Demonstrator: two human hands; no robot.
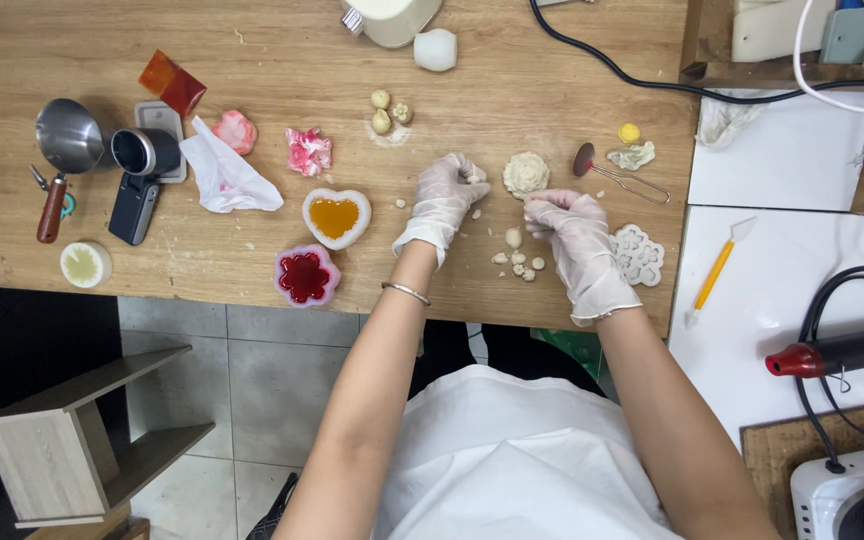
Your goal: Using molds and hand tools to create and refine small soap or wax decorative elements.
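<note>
A wooden worktop (252, 40) fills the upper view, seen from above the person seated at its near edge. A white board (802, 290) adjoins its right edge, carrying a yellow-handled tool (717, 270) and a red-nosed heat tool (837, 352), partly cut off. Both gloved hands meet near the middle of the near edge. The left hand (444, 200) curls at the side of a cream flower-shaped piece (525, 173), seemingly steadying it; the right hand (577, 235) pinches something too small to identify, fingers hiding it. Cream crumbs (518, 260) lie between the wrists. Leftward sit a heart mould of amber liquid (336, 217) and a flower mould of red (305, 275), level so nothing spills.
</note>
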